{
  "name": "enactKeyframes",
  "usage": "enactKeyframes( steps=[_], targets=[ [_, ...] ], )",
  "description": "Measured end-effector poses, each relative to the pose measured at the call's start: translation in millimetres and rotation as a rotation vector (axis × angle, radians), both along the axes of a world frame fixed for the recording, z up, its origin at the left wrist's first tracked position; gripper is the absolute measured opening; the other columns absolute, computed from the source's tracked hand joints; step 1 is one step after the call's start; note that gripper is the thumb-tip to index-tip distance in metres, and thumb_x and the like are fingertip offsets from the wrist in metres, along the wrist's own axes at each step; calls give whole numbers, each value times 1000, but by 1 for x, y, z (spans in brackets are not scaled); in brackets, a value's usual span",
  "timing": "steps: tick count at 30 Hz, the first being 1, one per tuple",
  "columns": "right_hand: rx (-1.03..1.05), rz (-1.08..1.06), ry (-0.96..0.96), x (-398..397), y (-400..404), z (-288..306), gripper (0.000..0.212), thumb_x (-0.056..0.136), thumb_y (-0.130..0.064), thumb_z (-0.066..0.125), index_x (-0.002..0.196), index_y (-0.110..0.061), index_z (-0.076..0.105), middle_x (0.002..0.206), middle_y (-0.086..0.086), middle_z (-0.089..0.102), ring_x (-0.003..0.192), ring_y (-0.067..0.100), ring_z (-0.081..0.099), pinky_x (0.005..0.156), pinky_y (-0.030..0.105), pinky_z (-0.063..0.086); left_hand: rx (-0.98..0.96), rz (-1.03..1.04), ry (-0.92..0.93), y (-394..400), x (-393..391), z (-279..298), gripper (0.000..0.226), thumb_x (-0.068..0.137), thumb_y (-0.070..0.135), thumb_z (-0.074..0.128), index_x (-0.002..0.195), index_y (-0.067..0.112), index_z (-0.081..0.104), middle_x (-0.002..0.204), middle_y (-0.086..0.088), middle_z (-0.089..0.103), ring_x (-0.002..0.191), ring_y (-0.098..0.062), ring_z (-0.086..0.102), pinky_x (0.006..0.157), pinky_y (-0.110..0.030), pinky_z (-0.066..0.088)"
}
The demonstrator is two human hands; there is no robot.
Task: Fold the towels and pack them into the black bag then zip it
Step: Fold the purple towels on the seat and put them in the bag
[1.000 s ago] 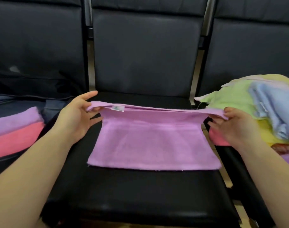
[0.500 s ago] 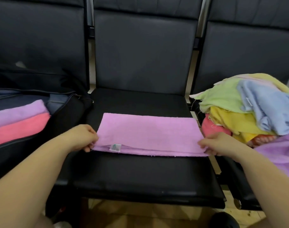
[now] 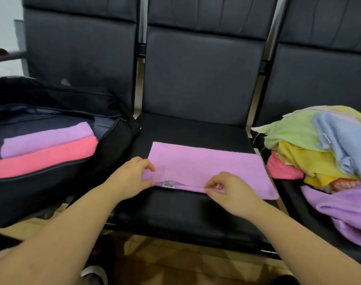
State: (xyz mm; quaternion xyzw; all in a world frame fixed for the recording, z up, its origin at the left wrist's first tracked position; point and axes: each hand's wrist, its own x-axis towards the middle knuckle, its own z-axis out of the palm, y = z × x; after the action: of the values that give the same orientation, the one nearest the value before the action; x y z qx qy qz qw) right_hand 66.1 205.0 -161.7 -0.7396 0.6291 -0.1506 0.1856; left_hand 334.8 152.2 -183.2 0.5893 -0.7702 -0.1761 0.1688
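Observation:
A pink-purple towel [image 3: 208, 163], folded in half lengthways, lies flat on the middle black seat [image 3: 187, 214]. My left hand [image 3: 132, 177] pinches its near left corner, beside the small white label. My right hand [image 3: 226, 188] pinches the near edge around the middle. On the left seat the black bag [image 3: 58, 182] stands unzipped, with a folded lilac towel [image 3: 46, 138] and a folded coral towel [image 3: 44, 157] side by side inside it.
A loose heap of towels [image 3: 319, 149] in green, blue, yellow, coral and purple covers the right seat and hangs over its front edge. Black seat backs rise behind. Tiled floor and a shoe show below the seat front.
The lifted far edge came down onto the near edge, folding the towel in half. Since then my right hand slid left from the right corner to the middle of the near edge.

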Motion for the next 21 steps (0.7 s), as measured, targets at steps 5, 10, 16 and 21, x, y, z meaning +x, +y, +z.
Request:
enactKeyframes(
  steps=[5,10,16,21],
  targets=[
    [-117,137,-55,60,-10,-4,19,90,-31,60,109,-29,65,110,-11,57,105,6,49,93,20,39,34,3,-22,-3,15,-7,36,85,22,69,120,19,61,114,0,49,106,-16,55,98,-22,39],
    [-123,176,-41,105,-29,-13,32,91,-38,59,121,-31,58,123,-11,54,112,7,49,93,22,41,-2,-52,-45,-8,22,-11,29,89,26,64,118,20,64,104,3,47,103,-18,56,93,-24,40],
    [-110,151,155,130,-38,-23,34,88,-52,55,106,-23,56,101,-4,53,95,16,50,79,30,43,105,-124,-178,-16,23,1,28,94,37,54,100,12,65,105,-7,54,100,-23,53,89,-31,40],
    [28,185,29,130,-27,-17,28,85,-49,62,76,-27,47,72,-10,51,67,8,47,60,22,38,249,-273,-101,-10,27,22,36,95,40,51,73,11,57,88,-17,57,88,-31,55,85,-42,45]
  ],
)
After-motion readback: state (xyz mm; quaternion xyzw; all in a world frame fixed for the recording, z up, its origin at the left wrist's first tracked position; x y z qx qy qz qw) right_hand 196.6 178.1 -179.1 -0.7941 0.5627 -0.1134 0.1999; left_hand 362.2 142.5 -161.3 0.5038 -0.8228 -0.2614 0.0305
